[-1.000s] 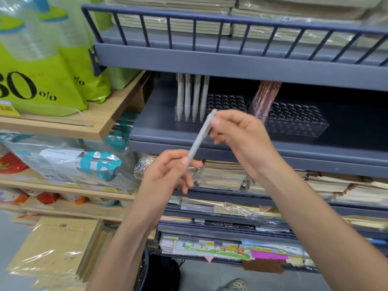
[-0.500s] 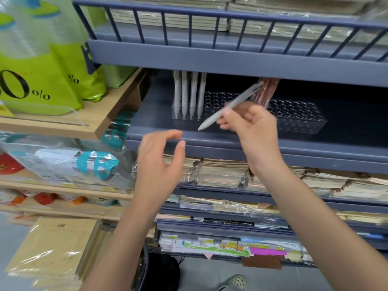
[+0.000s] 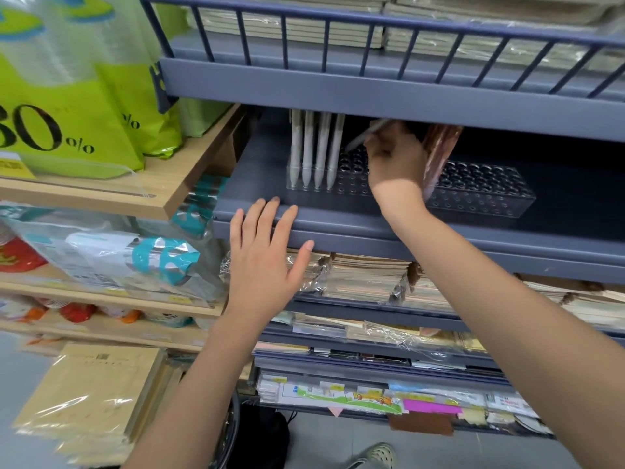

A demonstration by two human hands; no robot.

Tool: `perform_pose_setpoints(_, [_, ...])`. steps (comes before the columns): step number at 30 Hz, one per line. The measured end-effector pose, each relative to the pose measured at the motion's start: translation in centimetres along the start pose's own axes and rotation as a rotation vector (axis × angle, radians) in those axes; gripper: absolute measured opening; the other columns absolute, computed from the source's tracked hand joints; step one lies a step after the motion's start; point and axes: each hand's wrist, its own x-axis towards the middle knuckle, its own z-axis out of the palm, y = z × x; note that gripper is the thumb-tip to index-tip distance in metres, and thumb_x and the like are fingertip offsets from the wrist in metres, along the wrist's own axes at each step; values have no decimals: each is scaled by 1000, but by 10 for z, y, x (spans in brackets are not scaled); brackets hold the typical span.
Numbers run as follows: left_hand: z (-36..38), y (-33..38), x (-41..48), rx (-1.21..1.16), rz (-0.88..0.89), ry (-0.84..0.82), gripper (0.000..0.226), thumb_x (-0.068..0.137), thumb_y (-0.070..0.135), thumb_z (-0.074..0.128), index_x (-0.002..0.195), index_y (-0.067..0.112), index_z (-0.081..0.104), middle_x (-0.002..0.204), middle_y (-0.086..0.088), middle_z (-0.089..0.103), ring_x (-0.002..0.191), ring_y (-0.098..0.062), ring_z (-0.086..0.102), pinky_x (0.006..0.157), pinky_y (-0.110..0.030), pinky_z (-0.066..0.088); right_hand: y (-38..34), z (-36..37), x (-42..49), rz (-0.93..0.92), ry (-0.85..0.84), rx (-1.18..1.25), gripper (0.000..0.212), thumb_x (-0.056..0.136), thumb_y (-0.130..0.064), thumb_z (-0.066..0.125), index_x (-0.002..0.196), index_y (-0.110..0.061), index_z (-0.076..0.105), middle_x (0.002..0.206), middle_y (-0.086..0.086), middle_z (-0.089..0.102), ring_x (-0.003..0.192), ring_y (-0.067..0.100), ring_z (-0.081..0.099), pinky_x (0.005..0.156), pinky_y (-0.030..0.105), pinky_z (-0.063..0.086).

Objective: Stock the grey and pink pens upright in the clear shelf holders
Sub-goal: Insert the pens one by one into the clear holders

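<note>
**Q:** What could have gone wrong for you there?

**A:** Your right hand (image 3: 395, 160) pinched the grey pen (image 3: 367, 135) at a tilt, close under the upper shelf (image 3: 372, 96) and above the left holder (image 3: 351, 186). With so little headroom, you could have knocked the pen's top on that shelf. You could also have missed a hole and skidded the tip across the grid. Your wrist sat just beside the pink pens (image 3: 439, 154), so a nudge might have toppled them.

**Q:** And your other hand?

**A:** Your left hand (image 3: 267, 255) was open and held nothing. Its fingers (image 3: 270, 214) were straight, with the tips on the front edge of the shelf (image 3: 439, 245).

**Q:** What were the things like?

**A:** The standing grey pens (image 3: 314, 147) were slim, matte and tapered, four of them upright at the left holder's left end. Both it and the right holder (image 3: 480, 187) were hard clear blocks full of round holes. The shelf looked like smooth painted metal. The pink pens seemed glossy, but were too blurred for you to judge.
</note>
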Motion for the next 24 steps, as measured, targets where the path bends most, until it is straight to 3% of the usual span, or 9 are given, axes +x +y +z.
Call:
perform_pose_setpoints(5, [2,-1,1,12,4,7,56,102,51,36,144,16,48,151,-12,45,144,-31,34,125,-43,4,-8,4,15,-39,-98,-149,23,95,-9,49,108,-8,68,107,10,71,96,26,65,70,17,37])
perform_pose_setpoints(10, [3,-2,0,32,11,18,56,103,52,36,144,16,48,150,-13,45,144,-32,34,124,-47,8,-17,4,29,12,-293,-247,21,98,-14,45,106,-3,61,92,14,60,79,29,58,64,35,42])
perform_pose_setpoints(14, [4,-2,0,33,18,23,56,103,52,35,144,15,48,150,-13,45,144,-32,34,124,-47,9,-21,2,33,18,-382,-337,26,99,-13,44,117,1,58,109,24,62,96,39,62,76,44,50])
perform_pose_setpoints(16, [4,-2,0,32,21,25,56,103,51,36,144,15,48,150,-13,45,144,-32,34,124,-48,9,-21,1,33,-3,-391,-343,29,99,-15,44,122,0,56,115,25,61,98,37,61,76,41,49])
perform_pose_setpoints(18, [4,-2,0,32,23,26,56,103,51,35,144,15,48,150,-13,45,144,-32,34,124,-48,10,-21,1,33,3,-409,-326,30,100,-16,44,123,-1,55,115,25,61,88,31,60,67,33,43])
perform_pose_setpoints(21, [4,-2,-1,25,21,21,56,103,51,35,143,15,48,150,-13,46,143,-32,34,124,-49,11,-20,0,34,41,-435,-303,32,100,-16,42,125,-1,54,115,25,63,81,31,61,59,35,41])
perform_pose_setpoints(24, [3,-2,-1,22,17,12,56,103,51,36,143,15,48,150,-12,46,144,-32,34,124,-48,10,-19,-1,35,50,-463,-290,32,100,-17,40,126,-3,53,117,23,64,70,22,49,55,30,34])
